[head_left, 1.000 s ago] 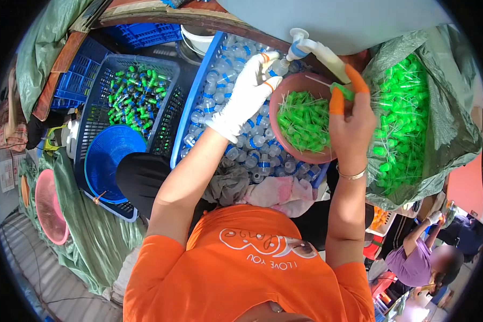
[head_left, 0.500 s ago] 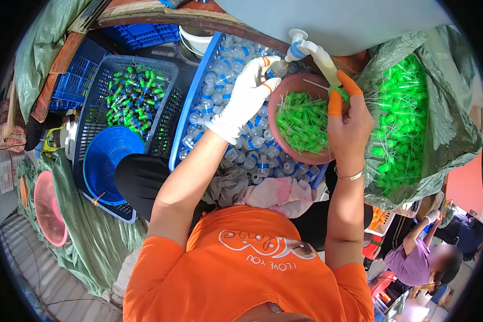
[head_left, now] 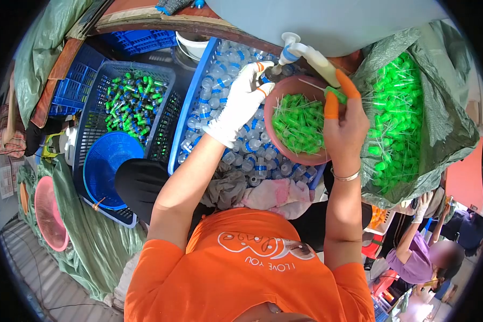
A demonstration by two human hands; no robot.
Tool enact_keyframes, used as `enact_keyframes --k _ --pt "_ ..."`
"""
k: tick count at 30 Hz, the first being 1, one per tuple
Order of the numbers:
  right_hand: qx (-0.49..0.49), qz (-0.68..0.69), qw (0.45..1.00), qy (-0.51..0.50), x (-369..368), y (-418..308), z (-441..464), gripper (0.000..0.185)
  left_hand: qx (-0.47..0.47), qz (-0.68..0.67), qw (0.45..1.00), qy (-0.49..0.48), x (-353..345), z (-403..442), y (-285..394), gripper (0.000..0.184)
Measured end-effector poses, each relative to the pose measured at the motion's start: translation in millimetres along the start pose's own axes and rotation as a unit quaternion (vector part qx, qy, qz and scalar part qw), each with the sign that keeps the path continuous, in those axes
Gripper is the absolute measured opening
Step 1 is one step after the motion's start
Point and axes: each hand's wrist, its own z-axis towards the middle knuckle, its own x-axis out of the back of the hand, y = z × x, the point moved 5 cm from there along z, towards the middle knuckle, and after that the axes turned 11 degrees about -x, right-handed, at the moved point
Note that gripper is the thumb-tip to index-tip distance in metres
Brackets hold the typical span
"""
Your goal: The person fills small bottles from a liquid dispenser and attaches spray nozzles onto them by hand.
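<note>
Ridged grey sheeting (head_left: 37, 263) shows at the lower left, beside a green tarp (head_left: 86, 236) and a pink basket (head_left: 51, 212). Nearer the work, a dark slatted crate (head_left: 166, 115) holds green-capped bottles (head_left: 134, 102), with a blue basket (head_left: 107, 172) set in its near end. Clear, blue-ringed bottles (head_left: 252, 147) fill a blue crate (head_left: 190, 107) in front of the person. Covering part of its right side is a pink bowl (head_left: 271, 121) full of green caps with thin white stems, and to the right of that a green sack (head_left: 451, 150) gapes open on many more. Between the hands, just beyond the bowl, a white pipe (head_left: 319, 64) and its blue-collared spout (head_left: 288, 53) take up the space.

Gloved in white, the left grip (head_left: 243, 94) has thumb and forefinger clamped on a small clear bottle (head_left: 274, 71) just below the spout; whether the two touch, I cannot tell. The right grip (head_left: 344, 121) pinches a green cap (head_left: 335, 95) between orange-covered fingertips, over the bowl's upper right edge, its stem pointing left.

Along the far side run a wooden beam (head_left: 161, 21) and a pale grey curved surface (head_left: 306, 16). At lower right, a co-worker (head_left: 416, 263) wears purple.
</note>
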Motion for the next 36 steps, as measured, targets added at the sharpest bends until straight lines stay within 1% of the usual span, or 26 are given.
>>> enact_keyframes --k 3,4,6,7,10,11,12,14,15,16,17,18,19,20,21,22,23,24,26,27,28,31,32,33,35,36 --pt "0.008 0.097 0.995 0.038 4 -4 -11 0.037 0.013 0.005 1.000 -0.002 5 -5 -1 0.038" --pt "0.005 0.096 0.995 0.038 2 -4 -13 0.037 0.007 0.012 1.000 -0.025 3 -11 1 0.038" --pt "0.021 0.039 0.999 -0.013 -9 -5 -19 0.034 -0.007 0.022 0.997 -0.073 -2 -21 7 0.039" --pt "0.028 0.010 0.999 -0.039 -13 -5 -22 0.033 -0.004 0.021 0.997 -0.075 -3 -25 11 0.039" --pt "0.062 -0.006 0.995 -0.072 -22 -4 -29 0.027 0.022 0.044 0.988 -0.149 -10 -37 23 0.043" --pt "0.081 -0.014 0.993 -0.088 -26 -4 -32 0.024 0.023 0.044 0.988 -0.148 -11 -40 28 0.043" --pt "0.081 -0.014 0.993 -0.090 -28 -2 -35 0.024 0.057 0.026 0.985 -0.158 -16 -44 29 0.043" --pt "0.022 0.041 0.990 -0.133 -36 9 -41 0.021 0.125 -0.010 0.976 -0.178 -28 -52 29 0.044" --pt "-0.008 0.069 0.986 -0.154 -40 14 -44 0.020 0.126 -0.011 0.976 -0.177 -32 -54 27 0.044" --pt "-0.008 0.069 0.985 -0.156 -44 16 -48 0.020 0.056 0.035 0.984 -0.165 -35 -54 31 0.044" --pt "-0.066 0.145 0.974 -0.162 -46 23 -52 0.019 -0.013 0.081 0.985 -0.152 -38 -55 36 0.044" --pt "-0.122 0.218 0.954 -0.166 -48 29 -54 0.018 -0.083 0.125 0.979 -0.137 -42 -55 42 0.043" --pt "-0.175 0.289 0.926 -0.169 -50 35 -56 0.017 -0.083 0.125 0.979 -0.135 -45 -56 42 0.043" --pt "-0.175 0.289 0.925 -0.170 -47 37 -56 0.017 -0.113 0.148 0.973 -0.139 -48 -57 45 0.043" --pt "-0.266 0.376 0.861 -0.217 -48 45 -57 0.016 -0.143 0.172 0.964 -0.141 -51 -58 48 0.043" --pt "-0.350 0.454 0.777 -0.260 -49 50 -61 0.016 -0.173 0.196 0.954 -0.143 -51 -59 52 0.043" --pt "-0.429 0.521 0.676 -0.297 -53 50 -68 0.016 -0.172 0.198 0.955 -0.142 -49 -60 52 0.043" --pt "-0.428 0.521 0.675 -0.299 -54 47 -71 0.016 -0.156 0.194 0.958 -0.142 -46 -60 51 0.043" --pt "-0.321 0.407 0.815 -0.259 -49 37 -73 0.017 -0.123 0.181 0.964 -0.148 -43 -61 47 0.043" --pt "-0.262 0.343 0.871 -0.235 -45 33 -73 0.017 -0.123 0.180 0.965 -0.149 -41 -63 47 0.043" --pt "-0.264 0.342 0.871 -0.234 -42 38 -72 0.017 -0.139 0.189 0.958 -0.164 -41 -67 48 0.044" --pt "-0.413 0.273 0.756 -0.429 -44 66 -87 0.017 -0.173 0.204 0.944 -0.196 -42 -74 51 0.046" --pt "-0.414 0.273 0.756 -0.428 -44 65 -88 0.017 -0.166 0.210 0.942 -0.200 -41 -76 50 0.045" --pt "-0.357 0.231 0.815 -0.394 -42 61 -84 0.017 -0.159 0.218 0.941 -0.204 -41 -78 50 0.044" --pt "-0.235 0.140 0.909 -0.315 -36 50 -77 0.016 -0.152 0.222 0.939 -0.212 -39 -79 50 0.043" --pt "-0.236 0.139 0.909 -0.313 -35 47 -75 0.016 -0.075 0.168 0.961 -0.204 -35 -79 45 0.041"
